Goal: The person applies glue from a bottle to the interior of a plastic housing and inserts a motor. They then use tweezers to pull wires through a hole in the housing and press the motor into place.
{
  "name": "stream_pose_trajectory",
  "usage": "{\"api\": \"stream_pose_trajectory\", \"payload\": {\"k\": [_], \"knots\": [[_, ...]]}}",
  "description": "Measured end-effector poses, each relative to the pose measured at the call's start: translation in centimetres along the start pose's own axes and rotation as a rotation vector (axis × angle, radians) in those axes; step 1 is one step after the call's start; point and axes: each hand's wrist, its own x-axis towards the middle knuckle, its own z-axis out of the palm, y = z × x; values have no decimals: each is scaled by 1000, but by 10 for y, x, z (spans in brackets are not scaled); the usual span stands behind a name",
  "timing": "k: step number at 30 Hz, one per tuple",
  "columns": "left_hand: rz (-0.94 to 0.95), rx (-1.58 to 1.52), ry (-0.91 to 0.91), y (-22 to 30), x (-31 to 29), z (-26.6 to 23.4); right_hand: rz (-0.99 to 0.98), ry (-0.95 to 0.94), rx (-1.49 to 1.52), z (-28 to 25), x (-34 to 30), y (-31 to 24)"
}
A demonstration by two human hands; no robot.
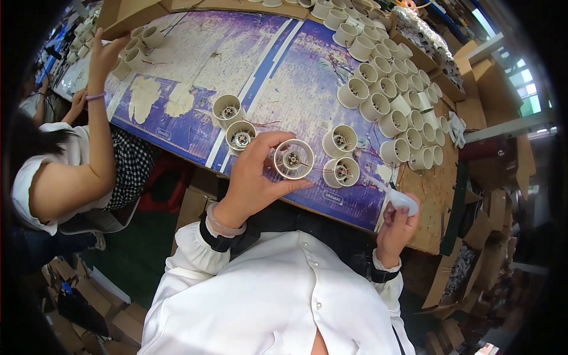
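Note:
My left hand point(254, 176) grips a white round cup-shaped housing point(278, 161) between thumb and fingers, its open top facing me. Inside it sits a small round part with thin wires, perhaps a motor. In my right hand point(397, 232) is a small translucent squeeze bottle point(404, 203), its thin nozzle pointing left toward the table. Two similar housings point(332, 173) stand between my hands, just right of the held one. Another pair of housings point(229, 137) stands behind my left hand, with round parts and wires inside.
A dense group of several white housings point(393, 124) covers the table's right side. The worn purple tabletop point(189, 41) has torn patches. At left a co-worker's raised arm point(102, 136) reaches toward a cardboard box point(133, 18) and more housings. Cardboard boxes point(461, 269) crowd the right.

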Motion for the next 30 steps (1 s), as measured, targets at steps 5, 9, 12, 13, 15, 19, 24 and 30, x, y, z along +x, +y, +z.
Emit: {"api": "stream_pose_trajectory", "payload": {"k": [5, 9, 12, 13, 15, 19, 24, 30], "knots": [[187, 435, -30, 10, -9, -16, 51, 91, 223, -2, 3, 3], [-11, 387, -159, 11, -24, -27, 57, 93, 269, -4, 3, 5], [-59, 336, -22, -2, -28, -33, 60, 76, 283, -7, 3, 10], [-51, 350, -20, -4, -25, -35, 61, 88, 291, -9, 3, 11], [-5, 466, 29, -10, -16, -42, 65, 107, 310, -11, 1, 15], [35, 608, 74, -22, 5, -52, 64, 111, 296, -21, -4, 15], [49, 692, 138, -21, 13, -59, 40, 123, 301, -25, -8, 16], [138, 861, 248, -9, 2, -55, 23, 126, 353, -25, -7, 20]]}}
